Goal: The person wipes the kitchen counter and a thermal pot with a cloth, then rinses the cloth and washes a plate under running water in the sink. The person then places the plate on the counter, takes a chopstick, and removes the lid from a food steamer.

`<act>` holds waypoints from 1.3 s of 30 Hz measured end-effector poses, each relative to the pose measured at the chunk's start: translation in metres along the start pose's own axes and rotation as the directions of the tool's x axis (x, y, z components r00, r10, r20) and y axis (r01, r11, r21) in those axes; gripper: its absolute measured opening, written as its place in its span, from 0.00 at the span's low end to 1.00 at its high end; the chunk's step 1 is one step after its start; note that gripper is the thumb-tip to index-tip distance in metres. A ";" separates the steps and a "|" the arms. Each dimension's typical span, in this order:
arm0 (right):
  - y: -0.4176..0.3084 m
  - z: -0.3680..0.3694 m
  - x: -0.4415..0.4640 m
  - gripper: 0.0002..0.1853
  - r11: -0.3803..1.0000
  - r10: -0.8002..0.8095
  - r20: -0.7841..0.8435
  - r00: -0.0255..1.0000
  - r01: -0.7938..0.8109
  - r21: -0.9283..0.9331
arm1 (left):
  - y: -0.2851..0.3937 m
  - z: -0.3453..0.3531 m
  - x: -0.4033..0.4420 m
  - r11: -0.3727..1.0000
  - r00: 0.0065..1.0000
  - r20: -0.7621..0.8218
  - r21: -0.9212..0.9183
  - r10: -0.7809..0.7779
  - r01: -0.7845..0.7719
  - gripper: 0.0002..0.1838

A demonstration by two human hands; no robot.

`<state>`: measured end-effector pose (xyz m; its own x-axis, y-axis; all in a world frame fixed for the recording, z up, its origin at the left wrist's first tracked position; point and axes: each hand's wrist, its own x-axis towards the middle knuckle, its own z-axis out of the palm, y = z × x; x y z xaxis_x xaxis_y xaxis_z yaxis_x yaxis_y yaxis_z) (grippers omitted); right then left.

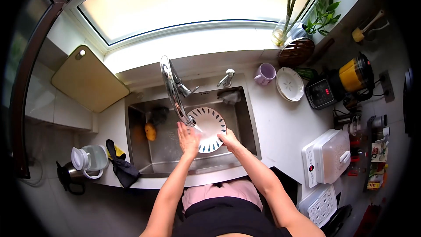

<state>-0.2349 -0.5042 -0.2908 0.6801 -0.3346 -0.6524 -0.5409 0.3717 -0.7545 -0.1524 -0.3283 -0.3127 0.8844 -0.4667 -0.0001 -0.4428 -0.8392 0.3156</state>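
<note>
A white plate (211, 125) with dark leaf marks round its rim is held over the steel sink (164, 158), under the chrome faucet (174, 98). Water runs from the spout onto the plate. My right hand (229, 140) grips the plate's lower right edge. At the plate's left side is my left hand (187, 139), its fingers stretched out and spread, close beside the spout. Whether its palm touches the plate is hard to tell.
Left in the sink lies a yellow item (150, 131) by a dark one. A cutting board (87, 79) leans behind. Pitcher (94, 158) and dark gloves (123, 166) are at left. At right stand a purple mug (265, 73), stacked plates (289, 84), a blender (324, 92) and a white steamer (326, 156).
</note>
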 end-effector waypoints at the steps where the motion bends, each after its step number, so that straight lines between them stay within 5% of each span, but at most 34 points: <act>1: 0.005 -0.002 0.001 0.22 0.998 -0.008 0.010 1.000 0.008 0.063 | 0.004 0.000 0.003 1.000 1.000 0.002 -0.003 0.003 -0.003 0.39; 3: 0.012 -0.006 0.007 0.22 0.997 0.001 0.027 1.000 -0.003 0.075 | 0.011 0.000 0.011 0.952 0.937 0.174 0.002 0.302 -0.307 0.40; 4: 0.014 -0.009 0.012 0.22 0.996 0.007 0.048 0.999 -0.011 0.087 | 0.015 0.003 0.016 0.950 0.936 0.173 -0.002 0.308 -0.312 0.40; 6: 0.022 -0.011 0.020 0.23 0.995 0.018 0.124 0.992 -0.030 0.091 | 0.021 0.011 0.020 0.809 0.788 0.192 -0.209 0.585 -0.549 0.39; 8: 0.005 -0.008 0.002 0.24 0.998 0.017 0.098 0.995 -0.024 0.065 | 0.018 0.002 0.030 0.780 0.773 0.144 -0.239 0.617 -0.578 0.39; 10: 0.005 -0.007 -0.001 0.27 0.995 -0.102 0.062 0.993 0.102 -0.009 | 0.008 -0.012 0.052 0.726 0.668 0.293 -0.185 0.684 -0.662 0.40; 11: 0.006 -0.004 -0.001 0.25 0.966 -0.255 0.044 0.966 0.257 -0.031 | 0.005 -0.012 0.056 0.714 0.693 0.176 -0.118 0.699 -0.690 0.42; 15: -0.003 0.000 0.012 0.28 0.958 -0.282 -0.061 0.957 0.277 -0.078 | 0.043 0.023 0.033 0.818 0.877 -0.150 -0.316 0.456 -0.480 0.45; 20: -0.015 -0.017 -0.006 0.28 0.942 -0.286 -0.054 0.957 0.271 -0.196 | 0.003 0.013 0.061 0.680 0.659 0.180 -0.101 0.730 -0.726 0.41; 22: -0.016 -0.016 -0.003 0.28 0.961 -0.169 -0.086 0.982 0.145 -0.236 | 0.008 0.013 0.053 0.776 0.765 0.137 -0.140 0.630 -0.615 0.40; 24: -0.022 -0.006 -0.004 0.26 0.984 -0.076 -0.096 0.992 0.059 -0.168 | 0.031 0.027 0.030 0.800 0.869 -0.078 -0.355 0.489 -0.483 0.38; 26: -0.016 0.002 -0.006 0.24 0.998 -0.054 -0.129 0.990 0.049 -0.044 | 0.029 0.026 0.028 0.780 0.829 0.024 -0.354 0.559 -0.515 0.36; 28: -0.014 -0.005 -0.009 0.23 0.994 0.003 -0.087 0.996 -0.012 -0.104 | -0.001 0.009 0.041 0.787 0.740 0.272 -0.151 0.615 -0.599 0.40; 29: -0.013 -0.007 -0.011 0.23 0.991 0.016 -0.086 0.996 -0.027 -0.133 | -0.018 -0.001 0.043 0.780 0.758 0.214 -0.028 0.616 -0.626 0.39; 32: -0.006 -0.014 -0.013 0.21 0.996 0.084 -0.018 0.996 -0.085 -0.032 | -0.037 0.002 0.027 0.975 0.995 -0.049 -0.201 0.086 -0.094 0.38; 33: -0.003 -0.018 -0.012 0.21 0.997 0.076 0.012 0.997 -0.076 -0.009 | -0.043 0.008 0.025 0.977 0.995 -0.051 -0.193 0.081 -0.090 0.38; 34: 0.000 -0.021 -0.012 0.21 0.997 0.069 0.043 0.997 -0.069 0.014 | -0.049 0.013 0.022 0.741 0.971 0.232 -0.641 -0.064 0.202 0.35; 35: 0.006 -0.024 -0.007 0.22 0.993 0.092 0.073 0.993 -0.097 0.068 | -0.049 0.007 0.021 0.277 0.851 0.523 -0.813 -0.041 0.512 0.32; 36: 0.012 -0.025 -0.001 0.22 0.986 0.101 0.094 0.990 -0.113 0.125 | -0.051 -0.001 0.017 0.149 0.718 0.696 -0.708 -0.022 0.690 0.26; 39: 0.026 -0.021 0.023 0.24 0.933 0.107 0.185 0.977 -0.163 0.320 | -0.047 -0.036 0.024 0.339 0.804 0.595 -0.758 0.011 0.557 0.22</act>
<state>-0.2437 -0.5206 -0.3266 0.6976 -0.1271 -0.7051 -0.4575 0.6782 -0.5750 -0.1053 -0.2901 -0.2938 0.6184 -0.5499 -0.5614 0.4542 -0.3329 0.8264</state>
